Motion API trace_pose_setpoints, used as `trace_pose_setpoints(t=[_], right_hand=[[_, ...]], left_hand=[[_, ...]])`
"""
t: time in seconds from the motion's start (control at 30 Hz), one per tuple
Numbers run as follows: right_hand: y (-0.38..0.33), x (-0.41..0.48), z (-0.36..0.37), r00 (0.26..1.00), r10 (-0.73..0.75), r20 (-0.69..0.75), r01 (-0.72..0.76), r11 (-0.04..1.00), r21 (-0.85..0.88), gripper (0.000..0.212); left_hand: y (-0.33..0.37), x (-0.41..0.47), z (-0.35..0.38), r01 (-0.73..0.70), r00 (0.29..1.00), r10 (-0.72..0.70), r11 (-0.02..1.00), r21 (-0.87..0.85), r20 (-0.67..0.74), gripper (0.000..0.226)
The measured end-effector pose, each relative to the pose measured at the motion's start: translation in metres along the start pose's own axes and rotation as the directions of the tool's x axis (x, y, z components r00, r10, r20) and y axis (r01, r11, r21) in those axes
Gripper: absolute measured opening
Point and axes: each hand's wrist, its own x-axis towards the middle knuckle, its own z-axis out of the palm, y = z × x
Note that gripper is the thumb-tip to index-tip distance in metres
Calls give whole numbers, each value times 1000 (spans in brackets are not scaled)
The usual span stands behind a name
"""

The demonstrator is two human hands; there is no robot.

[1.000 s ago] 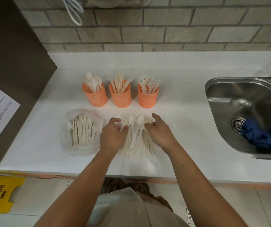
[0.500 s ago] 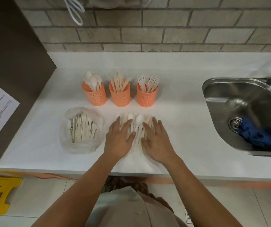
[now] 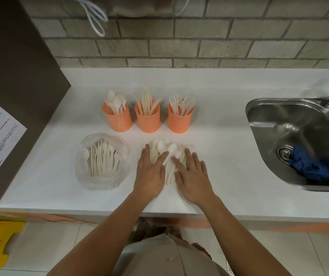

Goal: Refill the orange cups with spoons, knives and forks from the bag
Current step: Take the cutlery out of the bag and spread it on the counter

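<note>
On the white counter (image 3: 219, 156), near its front edge, the left hand (image 3: 150, 172) and right hand (image 3: 192, 176) were laid flat on the loose cutlery (image 3: 169, 152), fingers straight, nothing gripped. A second before, the fingers had been curled at the pile's far end. The orange cups (image 3: 147, 120) were set just behind, the bag (image 3: 101, 162) to the left, and bare counter was left toward the sink (image 3: 259, 124)

White countertop (image 3: 219, 136). Knife cup (image 3: 147, 120), orange, middle of row: reference item.
- Spoon cup (image 3: 117, 121): just left of knife cup.
- Fork cup (image 3: 180, 122): just right.
- Clear bag (image 3: 101, 176) of cutlery: in front-left, lying flat.
- Cutlery pile (image 3: 168, 151): directly in front of knife cup. Left hand (image 3: 149, 174), right hand (image 3: 192, 180) flat on pile, fingers straight.
- Steel sink (image 3: 279, 108): well right of knife cup, blue cloth (image 3: 309, 166) inside by drain.
</note>
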Motion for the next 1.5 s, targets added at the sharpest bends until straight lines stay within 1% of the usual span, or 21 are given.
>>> trace_pose_setpoints(t=[0.07, 0.13, 0.23, 0.3, 0.37, 0.47, 0.53, 0.63, 0.7, 0.77, 0.87, 0.93, 1.0, 1.07, 1.13, 1.17, 1.23, 1.3, 1.33, 1.4, 1.5], right_hand=[[-1, 3, 1, 999, 34, -3, -34, 999, 20, 65], [-3, 6, 2, 999, 53, -7, -53, 998, 21, 65], [-7, 9, 2, 998, 62, 10, -62, 998, -5, 66], [-11, 10, 3, 997, 72, 3, -72, 997, -1, 67], [-16, 11, 3, 997, 80, 10, -80, 997, -21, 67], [-23, 17, 4, 993, 115, 26, -114, 993, -35, 57], [-26, 22, 4, 989, 142, 30, -141, 990, -31, 59], [-30, 23, 1, 984, 179, 10, -179, 983, -28, 62], [-32, 22, -2, 980, 201, -5, -201, 980, 6, 64], [-37, 22, -8, 975, 214, -62, -209, 974, 86, 61], [-55, 23, -18, 939, 156, -305, -104, 978, 181, 55], [-80, 27, -24, 889, 140, -437, -11, 959, 284, 49], [-115, 32, -32, 865, 105, -490, 103, 919, 379, 44], [-150, 39, -35, 900, -8, -437, 221, 870, 441, 40], [-181, 46, -30, 948, -159, -274, 278, 834, 476, 38], [-194, 51, -22, 965, -205, -163, 259, 836, 484, 36], [-213, 60, -6, 974, -223, 46, 181, 881, 436, 34], [-225, 69, 6, 968, -152, 200, 89, 951, 295, 34], [-230, 74, 9, 969, -102, 225, 51, 974, 219, 33], [-236, 81, 11, 982, -1, 190, -23, 992, 123, 33], [-243, 89, 15, 971, 169, 172, -182, 981, 63, 44]], left_hand=[[1, 2, 1, 59, 998, -59, 998, -25, 8, 50], [9, 5, 0, 116, 993, -114, 992, -53, 31, 51], [18, 8, -1, 167, 984, -155, 976, -141, 92, 60], [17, 9, -5, 178, 981, -162, 970, -166, 105, 55], [11, 9, -9, 173, 982, -163, 978, -115, 90, 42], [3, 11, -13, 142, 988, -140, 990, -21, 60, 28], [0, 15, -15, 111, 993, -110, 994, -10, 39, 25], [-2, 20, -21, 43, 999, -43, 999, 13, -14, 26], [-5, 19, -34, 3, 1000, -3, 1000, -9, -26, 26], [-11, 13, -53, -29, 999, 28, 998, -63, -17, 22], [-22, -1, -92, -27, 998, 16, 976, -218, -54, 17], [-32, -8, -118, 9, 993, -46, 949, -314, -112, 12], [-49, -9, -139, 88, 979, -148, 925, -369, -137, 9], [-78, -3, -150, 217, 963, -257, 918, -332, -80, 11], [-109, 4, -155, 352, 936, -345, 912, -210, 71, 16], [-123, 7, -156, 383, 919, -365, 915, -123, 149, 20], [-143, 8, -154, 393, 879, -391, 918, 51, 272, 28], [-155, 8, -151, 389, 849, -423, 906, 167, 316, 41], [-159, 10, -150, 397, 843, -441, 897, 197, 309, 51], [-164, 12, -151, 445, 825, -494, 867, 224, 275, 71], [-163, 15, -153, 489, 810, -531, 846, 211, 250, 89]])
